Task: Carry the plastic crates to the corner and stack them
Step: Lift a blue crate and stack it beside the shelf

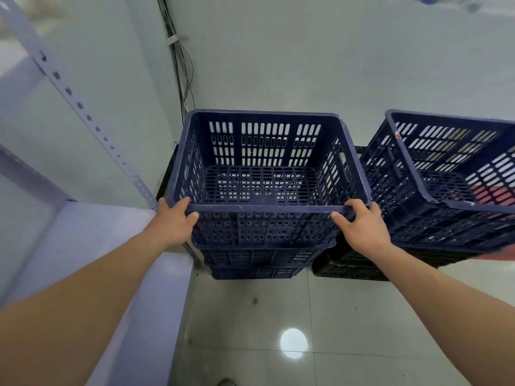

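A dark blue slotted plastic crate [264, 162] sits on top of a stack of blue crates [256, 263] in the room's corner. My left hand [174, 221] grips the near rim at its left corner, fingers over the edge and thumb on the outer wall. My right hand [359, 224] grips the same rim at its right corner. The top crate is empty. A second blue crate [446, 176] tops another stack to the right, resting on a black crate [351, 266].
A grey metal shelving unit [83, 235] with a perforated upright [92, 118] stands close on the left. Cables [181, 65] run down the wall corner behind the stack. Glossy tiled floor [278, 330] lies in front of the crates.
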The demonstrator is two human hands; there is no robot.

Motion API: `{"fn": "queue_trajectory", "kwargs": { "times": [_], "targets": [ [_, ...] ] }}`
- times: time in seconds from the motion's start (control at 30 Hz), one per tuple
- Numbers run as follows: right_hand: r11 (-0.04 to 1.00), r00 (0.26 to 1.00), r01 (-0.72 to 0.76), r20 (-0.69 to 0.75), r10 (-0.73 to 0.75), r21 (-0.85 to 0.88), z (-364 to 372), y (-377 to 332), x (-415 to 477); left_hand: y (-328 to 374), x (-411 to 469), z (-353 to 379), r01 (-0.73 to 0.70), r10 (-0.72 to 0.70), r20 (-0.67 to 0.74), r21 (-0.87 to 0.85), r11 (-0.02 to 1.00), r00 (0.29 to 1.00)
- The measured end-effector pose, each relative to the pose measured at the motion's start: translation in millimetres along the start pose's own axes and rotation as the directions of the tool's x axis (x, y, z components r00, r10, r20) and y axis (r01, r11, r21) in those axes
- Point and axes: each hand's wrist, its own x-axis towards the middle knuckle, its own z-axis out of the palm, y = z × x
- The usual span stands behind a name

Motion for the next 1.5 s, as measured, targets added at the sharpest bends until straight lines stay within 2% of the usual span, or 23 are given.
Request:
{"fn": "queue_trajectory", "kwargs": {
  "times": [0.1,0.33,0.67,1.27,1.5],
  "targets": [
    [1.0,1.0,0.001,-0.024,-0.001,-0.006,-0.3,-3.6,-0.3,-2.5,9.2,1.3,0.006,-0.005,-0.036,0.007,1.0,0.999],
    [0.999,0.998,-0.021,-0.064,0.019,-0.031,0.9,-9.2,-2.2,-11.3,25.2,-1.8,-0.037,0.033,0.048,0.088,0.995,0.998],
    [0.998,0.996,-0.038,-0.08,0.035,-0.042,8.5,-10.9,-14.5,-10.9,26.5,-13.9,-0.077,0.063,0.118,0.12,0.99,0.991],
    [0.997,0.997,-0.055,-0.055,0.052,-0.052,7.5,-17.8,-32.2,-13.7,22.4,-17.8,-0.096,0.086,0.124,0.084,0.992,0.989],
    [0.998,0.999,-0.049,-0.004,0.049,-0.037,4.1,-16.9,-35.6,-8.4,17.5,-20.2,-0.074,0.067,0.121,0.054,0.996,0.99]
  ]
}}
